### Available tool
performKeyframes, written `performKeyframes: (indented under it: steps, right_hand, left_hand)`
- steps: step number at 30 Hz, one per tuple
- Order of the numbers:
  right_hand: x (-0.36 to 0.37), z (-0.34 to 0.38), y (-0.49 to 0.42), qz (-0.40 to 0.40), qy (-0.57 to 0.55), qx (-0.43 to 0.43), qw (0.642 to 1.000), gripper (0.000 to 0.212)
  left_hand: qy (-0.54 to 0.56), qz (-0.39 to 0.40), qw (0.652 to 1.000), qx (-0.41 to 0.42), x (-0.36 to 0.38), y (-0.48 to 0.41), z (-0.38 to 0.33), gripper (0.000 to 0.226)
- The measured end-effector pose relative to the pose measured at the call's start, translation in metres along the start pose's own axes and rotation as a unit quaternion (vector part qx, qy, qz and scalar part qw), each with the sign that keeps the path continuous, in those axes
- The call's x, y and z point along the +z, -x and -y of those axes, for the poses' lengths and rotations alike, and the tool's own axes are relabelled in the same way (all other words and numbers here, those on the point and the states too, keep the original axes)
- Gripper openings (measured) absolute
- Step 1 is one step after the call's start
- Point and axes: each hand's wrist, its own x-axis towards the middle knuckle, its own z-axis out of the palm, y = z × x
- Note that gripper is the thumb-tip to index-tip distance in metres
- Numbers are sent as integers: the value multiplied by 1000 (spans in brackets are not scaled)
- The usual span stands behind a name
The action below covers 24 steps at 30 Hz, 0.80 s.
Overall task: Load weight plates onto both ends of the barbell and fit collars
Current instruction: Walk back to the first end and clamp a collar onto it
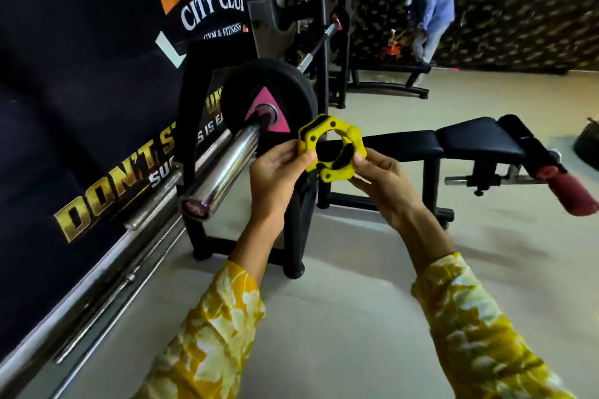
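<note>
My left hand [278, 172] and right hand [382, 179] pinch a yellow-and-black hexagonal plastic collar [331, 148] beside the chrome barbell [227, 165], its black round plate [259, 87] loaded.

I have both forearms reaching forward and up from the bottom of the view, the yellow patterned sleeves [210, 327] ending short of my bare wrists. My left grip [278, 172] pinches the yellow collar [351, 136] at its left edge, thumb on the near face. My right grip [382, 180] holds the lower right edge with curled fingers, both grips level and close together.
</note>
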Motion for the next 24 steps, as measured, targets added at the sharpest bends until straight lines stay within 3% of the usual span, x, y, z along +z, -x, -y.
performKeyframes:
  steps: [4,8,13,17,22,24]
  right_hand:
    - [32,-13,38,11,-8,-12,1000,41]
    - [78,-28,62,17,2,-13,1000,40]
    - [139,-44,70,22,16,-24,999,36]
    - [172,-70,72,3,27,-37,999,34]
    - [196,-92,74,-43,6,-86,995,49]
    - [200,-94,73,-58,1,-85,995,44]
  left_hand:
    - [-6,-6,1000,-4,-40,39,-12,29]
    - [-18,3,1000,13,-93,66,-22,28]
    - [-17,3,1000,22,-159,73,-31,55]
    - [-21,8,1000,-19,-196,63,-26,68]
    - [3,71,996,-52,-213,47,-21,51]
    - [4,113,992,-49,-215,38,-21,52]
